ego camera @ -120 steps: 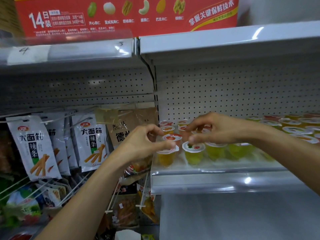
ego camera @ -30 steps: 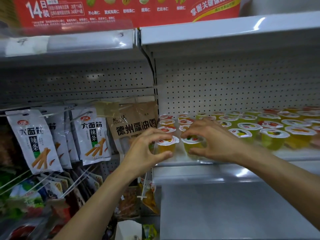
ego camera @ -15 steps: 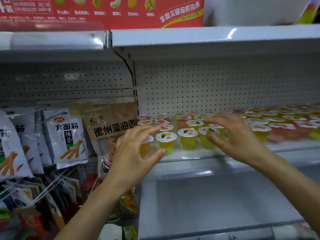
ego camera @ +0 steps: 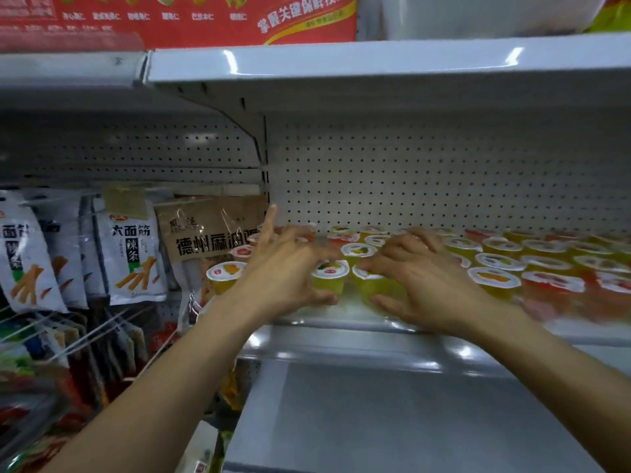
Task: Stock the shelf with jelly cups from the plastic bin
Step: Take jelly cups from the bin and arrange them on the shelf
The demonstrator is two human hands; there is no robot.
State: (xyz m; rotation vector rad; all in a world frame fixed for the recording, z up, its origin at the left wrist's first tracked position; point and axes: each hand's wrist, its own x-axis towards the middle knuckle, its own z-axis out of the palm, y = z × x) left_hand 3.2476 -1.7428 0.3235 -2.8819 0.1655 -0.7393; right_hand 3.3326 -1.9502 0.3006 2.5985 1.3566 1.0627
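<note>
While right hand (ego camera: 423, 285) grip pinches white-lidded yellow-green jelly cup (ego camera: 374, 285), left hand (ego camera: 283, 271) grip spread

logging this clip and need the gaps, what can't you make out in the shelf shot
plastic bin: outside the head view's edges.
jelly cups at far right: smeared by motion blur, head view.
cups behind left hand and right hand: hidden; grip unclear, fingers blurred.
lid print: too small to read.
</note>
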